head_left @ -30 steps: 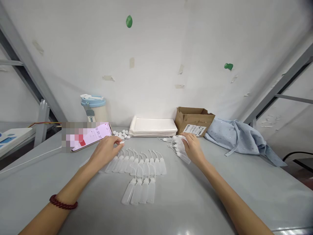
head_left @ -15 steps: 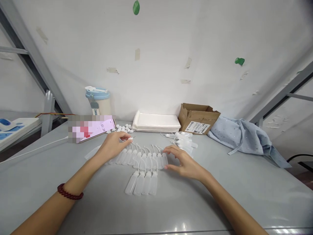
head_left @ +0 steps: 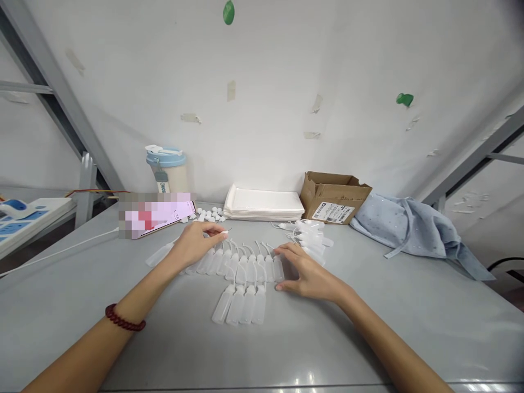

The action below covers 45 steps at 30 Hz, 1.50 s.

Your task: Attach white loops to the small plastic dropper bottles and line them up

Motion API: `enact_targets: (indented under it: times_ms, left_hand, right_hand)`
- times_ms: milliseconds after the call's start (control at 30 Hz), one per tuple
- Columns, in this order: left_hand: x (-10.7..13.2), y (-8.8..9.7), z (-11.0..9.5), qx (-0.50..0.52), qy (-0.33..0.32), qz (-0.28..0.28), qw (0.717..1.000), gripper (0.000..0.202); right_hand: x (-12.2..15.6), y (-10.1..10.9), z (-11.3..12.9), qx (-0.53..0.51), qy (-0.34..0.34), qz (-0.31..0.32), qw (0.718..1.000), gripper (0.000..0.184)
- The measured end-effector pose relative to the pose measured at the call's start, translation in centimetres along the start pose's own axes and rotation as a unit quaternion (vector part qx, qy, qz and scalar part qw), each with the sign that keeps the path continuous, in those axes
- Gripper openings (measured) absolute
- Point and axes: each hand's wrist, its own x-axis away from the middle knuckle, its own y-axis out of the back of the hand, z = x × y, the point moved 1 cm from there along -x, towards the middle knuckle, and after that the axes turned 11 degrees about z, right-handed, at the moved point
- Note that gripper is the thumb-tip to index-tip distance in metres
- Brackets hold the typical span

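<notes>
My left hand (head_left: 194, 243) is closed in a pinch on a small white cap (head_left: 225, 233) with a thin dark pin sticking out. It is above the left part of a row of translucent squeeze bottles (head_left: 223, 265), each with a thin white curved tube on top. At the row's right end, my right hand (head_left: 305, 273) has thumb and fingers apart and holds nothing; whether its fingertips touch the end bottle I cannot tell. In front of the row lie several more bottles (head_left: 239, 305) side by side, their tubes pointing away from me.
Small white caps (head_left: 210, 214) are heaped beside a phone (head_left: 164, 214). Behind are a lidded cup (head_left: 174, 177), a stack of white sheets (head_left: 264, 204) and a cardboard box (head_left: 335, 199). More bottles (head_left: 313, 234) lie before the box; blue cloth (head_left: 405, 224) is at right.
The view has shifted slightly. My left hand, still pinching the cap, has moved a little to the right. My right hand stays almost in place by the row's end.
</notes>
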Motion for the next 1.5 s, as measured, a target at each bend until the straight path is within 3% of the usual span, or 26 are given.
enact_targets:
  times_ms: [167, 300, 467, 667, 800, 1033, 1500]
  left_hand:
    - [0.2, 0.2, -0.6, 0.049, 0.015, -0.002, 0.999, 0.034]
    - [0.8, -0.2, -1.7, 0.168, 0.009, 0.005, 0.986, 0.037]
    - [2.1, -2.0, -3.6, 0.285, -0.025, 0.07, 0.956, 0.028]
    - [3.1, -4.0, -5.1, 0.349, -0.068, 0.114, 0.928, 0.025]
    - [3.3, -4.4, -5.2, 0.398, -0.058, 0.106, 0.909, 0.026]
    - [3.6, -4.5, -5.5, 0.47, -0.019, 0.144, 0.871, 0.023]
    - [3.3, -4.7, -5.1, 0.51, -0.025, 0.147, 0.847, 0.018]
  right_hand:
    - [0.2, 0.2, 0.3, -0.002, 0.021, -0.038, 0.999, 0.054]
    - [0.4, 0.4, 0.9, 0.003, 0.039, -0.093, 0.995, 0.053]
    - [0.6, 0.0, 2.5, -0.001, 0.104, -0.155, 0.983, 0.052]
    - [0.8, -1.2, 4.2, -0.032, 0.159, -0.176, 0.971, 0.057]
    - [0.7, -2.0, 4.8, -0.043, 0.187, -0.173, 0.966, 0.058]
    - [0.4, -2.4, 4.7, -0.021, 0.224, -0.195, 0.955, 0.06]
    - [0.3, -2.9, 4.5, 0.027, 0.263, -0.245, 0.933, 0.053]
